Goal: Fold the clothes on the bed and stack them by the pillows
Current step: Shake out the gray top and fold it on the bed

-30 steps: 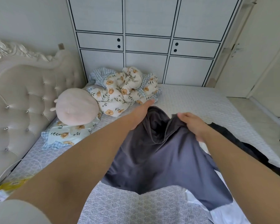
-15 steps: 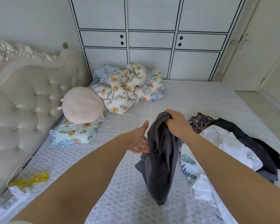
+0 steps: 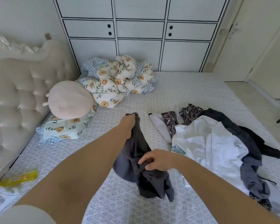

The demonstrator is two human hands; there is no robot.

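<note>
Left hand (image 3: 128, 123) grips the far end of the dark grey garment (image 3: 141, 160), fingers curled round a bunched edge that pokes out past the knuckles; right hand (image 3: 155, 159) pinches the same garment lower down, nearer the camera, thumb and fingers closed on a fold; the cloth hangs stretched between the two hands and droops in a crumpled bundle below the right hand, over the bed (image 3: 184, 88), lower end at or just above the patterned mattress cover, cannot tell if it touches; both forearms bare, a pale sleeve (image 3: 23, 214) at the bottom left corner; to the right of the hands lies the heap of unfolded clothes: white shirt (image 3: 205, 141) on top, navy garment (image 3: 247, 146) along its right side trailing toward the near edge, a black piece (image 3: 265, 147) beyond that, dark floral-print fabric (image 3: 189, 112) at the far end, a pale grey piece (image 3: 162, 126) at the left edge; by the tufted headboard (image 3: 14, 94) on the left a round pink plush pillow (image 3: 69, 99) rests on a floral pillow (image 3: 63, 128); a bunched floral duvet (image 3: 120, 80) sits at the far corner against the white wardrobe (image 3: 139, 29); a clear plastic bag (image 3: 16, 175) with yellow contents lies at the near left edge of the bed.
</note>
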